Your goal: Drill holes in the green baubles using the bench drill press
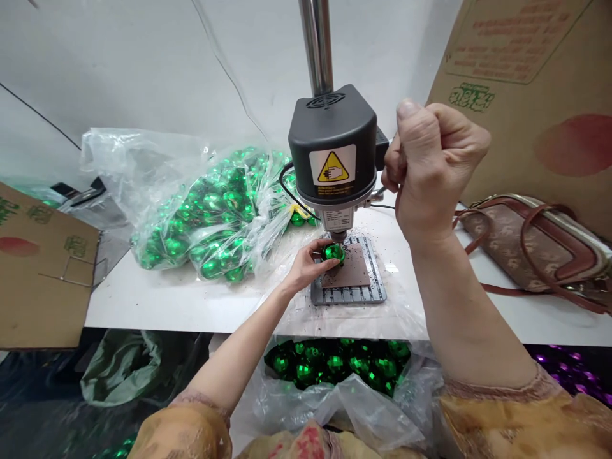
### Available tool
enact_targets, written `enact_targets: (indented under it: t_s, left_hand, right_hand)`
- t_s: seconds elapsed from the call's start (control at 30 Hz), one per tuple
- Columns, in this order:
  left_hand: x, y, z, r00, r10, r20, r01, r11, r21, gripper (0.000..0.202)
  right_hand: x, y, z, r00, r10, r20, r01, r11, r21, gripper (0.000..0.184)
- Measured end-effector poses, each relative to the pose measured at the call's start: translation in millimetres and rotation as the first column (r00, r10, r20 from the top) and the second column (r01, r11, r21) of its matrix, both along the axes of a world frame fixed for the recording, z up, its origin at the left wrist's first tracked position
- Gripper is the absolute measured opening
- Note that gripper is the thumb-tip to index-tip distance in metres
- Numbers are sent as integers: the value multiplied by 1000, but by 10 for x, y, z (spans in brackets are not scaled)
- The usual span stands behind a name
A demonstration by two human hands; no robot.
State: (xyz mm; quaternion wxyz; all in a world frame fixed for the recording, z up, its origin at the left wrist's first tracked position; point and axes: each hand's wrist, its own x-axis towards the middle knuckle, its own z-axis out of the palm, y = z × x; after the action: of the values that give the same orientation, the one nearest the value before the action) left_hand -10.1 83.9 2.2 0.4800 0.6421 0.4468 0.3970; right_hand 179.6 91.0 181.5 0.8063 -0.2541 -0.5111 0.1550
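A shiny green mirror-faceted ball (333,253) is pinched between the thumb and fingers of my left hand (308,264). It sits just under the chuck (338,236) of a small black bench drill press (333,143); whether a bit touches it I cannot see. Beneath lie a brown square pad (351,271) and a grey slotted base plate (377,293), strewn with dark shavings. My right hand (433,166) is raised in a closed fist at the machine's right side. A short metal lever (377,195) runs toward that fist, whose grip hides the lever's end.
Clear plastic bags of green balls (215,210) lie left on the white table (157,306). Below the front edge is an open bag of more green balls (335,363). A brown handbag (535,248) and cardboard boxes (526,83) (43,268) flank the machine. A steel column (316,48) rises behind.
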Motion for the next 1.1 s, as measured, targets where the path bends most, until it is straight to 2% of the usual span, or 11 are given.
enact_targets:
  t_s: [0.1,0.23,0.33,0.43,0.57,0.67,0.77,0.97,1.1]
  left_hand:
    - [9,-31,26,996,13,-93,-7,998,69,53]
    - [68,-97,41,980,47,-194,-17,988,154,58]
    - [122,-155,12,966,79,-245,-27,977,210,55]
    - [171,-195,-74,976,92,-196,-50,976,212,56]
    - [216,-219,-215,998,54,-43,-47,987,153,59]
    - [232,-226,-278,998,57,9,-58,992,114,63]
    - [237,-229,-294,998,54,26,-57,993,102,65]
    - [247,-226,-287,998,52,29,-55,993,101,63]
    - [243,-213,-305,998,55,41,-58,994,90,63]
  right_hand:
    - [-5,-10,4,1000,-6,8,5,1000,29,58]
    - [-4,-33,9,994,-58,89,60,998,-18,56]
    - [-9,-39,11,997,-44,56,45,999,-11,57]
    - [-11,-28,12,1000,-5,9,5,1000,27,58]
    - [-2,-8,20,1000,-9,24,9,1000,-12,59]
    - [-6,-25,8,1000,-12,21,12,1000,1,60]
    - [-30,-101,-69,999,-36,16,36,999,14,56]
    - [-75,-273,-379,997,-60,-39,66,984,165,52]
    - [-54,-280,-508,997,-72,-18,75,971,227,53]
